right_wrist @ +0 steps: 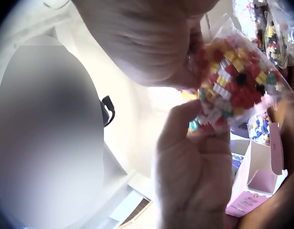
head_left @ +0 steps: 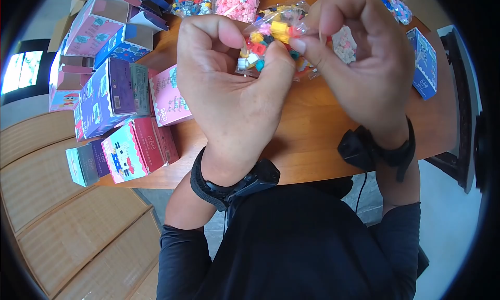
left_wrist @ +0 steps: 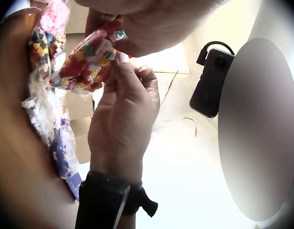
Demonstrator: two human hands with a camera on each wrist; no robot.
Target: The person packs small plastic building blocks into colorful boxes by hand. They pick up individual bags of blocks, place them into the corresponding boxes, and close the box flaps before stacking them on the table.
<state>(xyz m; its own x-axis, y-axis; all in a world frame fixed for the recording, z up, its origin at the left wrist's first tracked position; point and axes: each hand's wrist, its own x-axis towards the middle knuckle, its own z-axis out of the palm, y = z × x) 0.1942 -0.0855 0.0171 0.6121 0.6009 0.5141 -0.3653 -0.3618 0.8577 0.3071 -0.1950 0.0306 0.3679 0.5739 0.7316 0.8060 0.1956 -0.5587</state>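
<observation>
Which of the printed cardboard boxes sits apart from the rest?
The blue printed cardboard box at the right; the other printed boxes cluster at the left.

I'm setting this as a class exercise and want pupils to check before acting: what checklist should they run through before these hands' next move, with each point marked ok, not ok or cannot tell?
1. Left hand gripping the bag of mixed blocks: ok.
2. Right hand pinching it too: ok.
3. Bag held up off the table: ok.
4. Bag still sealed: cannot tell; fingers cover part of its edge.
5. Tray or bowl ready for loose blocks: not ok; none in view.
6. Bag of pink blocks out of both hands: ok.
</observation>
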